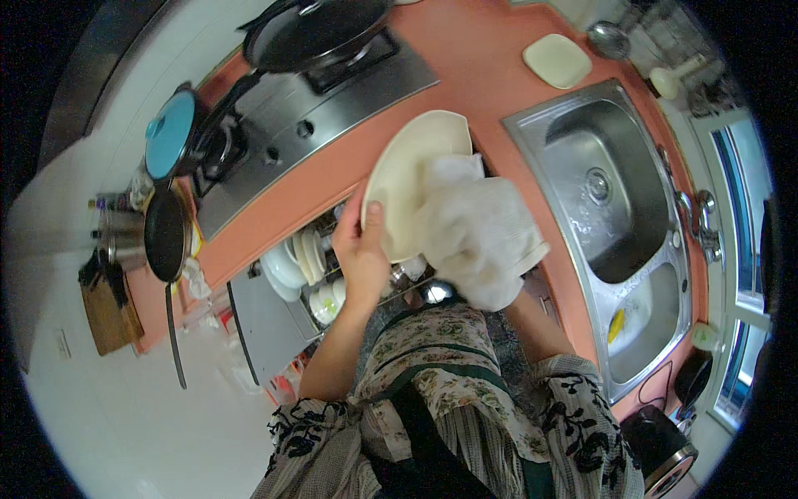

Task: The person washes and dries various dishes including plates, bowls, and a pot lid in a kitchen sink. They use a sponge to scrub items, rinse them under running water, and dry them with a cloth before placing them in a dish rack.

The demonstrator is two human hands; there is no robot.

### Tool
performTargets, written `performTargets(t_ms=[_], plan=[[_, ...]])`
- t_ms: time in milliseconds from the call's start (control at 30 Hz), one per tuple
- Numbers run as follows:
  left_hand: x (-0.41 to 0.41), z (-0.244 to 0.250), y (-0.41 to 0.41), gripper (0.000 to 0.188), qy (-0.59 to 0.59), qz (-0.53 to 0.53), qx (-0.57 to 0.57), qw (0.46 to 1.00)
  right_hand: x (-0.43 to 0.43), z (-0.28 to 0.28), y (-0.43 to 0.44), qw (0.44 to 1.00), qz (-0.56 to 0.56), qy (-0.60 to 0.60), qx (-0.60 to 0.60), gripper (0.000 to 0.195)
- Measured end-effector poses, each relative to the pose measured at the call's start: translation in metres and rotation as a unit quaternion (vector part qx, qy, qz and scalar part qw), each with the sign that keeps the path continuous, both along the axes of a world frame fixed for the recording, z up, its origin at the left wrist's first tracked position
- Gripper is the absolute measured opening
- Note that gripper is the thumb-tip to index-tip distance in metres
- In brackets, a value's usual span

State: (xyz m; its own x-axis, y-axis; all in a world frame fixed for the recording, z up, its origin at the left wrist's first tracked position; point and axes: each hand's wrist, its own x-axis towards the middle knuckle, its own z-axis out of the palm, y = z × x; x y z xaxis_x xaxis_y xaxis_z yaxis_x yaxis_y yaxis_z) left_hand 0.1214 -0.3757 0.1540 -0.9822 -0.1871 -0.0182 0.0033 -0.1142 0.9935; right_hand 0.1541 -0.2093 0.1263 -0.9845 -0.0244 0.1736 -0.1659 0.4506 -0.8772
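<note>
My left hand [365, 256] grips the left edge of a cream plate [399, 181], thumb on its face and fingers behind. The plate is tilted up in front of me, above the counter's front edge. A white cloth [477, 237], blurred, lies bunched against the plate's right part. My right forearm [539, 327] leads up into this cloth, which covers my right hand. Below the plate, a pulled-out drawer rack holds white bowls [283, 268], cream dishes [308, 256] and cups [325, 300].
At right is a double steel sink [561, 181]; its nearer basin has suds and a yellow item [616, 325]. A squarish cream dish [557, 61] sits behind it. The gas stove [274, 125] bears a black wok [318, 37] and a blue-lidded pot [169, 134]. A frying pan [167, 234] stands left.
</note>
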Motion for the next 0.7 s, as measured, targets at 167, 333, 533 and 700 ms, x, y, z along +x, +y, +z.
performTargets(t_ms=[167, 333, 533, 700], plan=[[0.015, -0.035, -0.090, 0.032, -0.225, -0.018, 0.351, 0.909, -0.012, -0.015, -0.035, 0.991, -0.090, 0.043, 0.087, 0.042], [0.059, -0.090, -0.127, 0.028, -0.308, -0.080, 0.720, 0.617, 0.004, -0.044, -0.136, 0.996, 0.013, 0.037, 0.081, 0.040], [0.086, -0.083, -0.155, 0.039, -0.446, -0.026, 0.757, 0.477, -0.055, -0.099, -0.175, 0.993, 0.041, 0.014, 0.106, 0.038], [0.096, -0.090, -0.158, 0.049, -0.350, -0.099, 0.837, 0.408, -0.060, -0.123, -0.186, 0.994, 0.055, -0.023, 0.095, 0.036]])
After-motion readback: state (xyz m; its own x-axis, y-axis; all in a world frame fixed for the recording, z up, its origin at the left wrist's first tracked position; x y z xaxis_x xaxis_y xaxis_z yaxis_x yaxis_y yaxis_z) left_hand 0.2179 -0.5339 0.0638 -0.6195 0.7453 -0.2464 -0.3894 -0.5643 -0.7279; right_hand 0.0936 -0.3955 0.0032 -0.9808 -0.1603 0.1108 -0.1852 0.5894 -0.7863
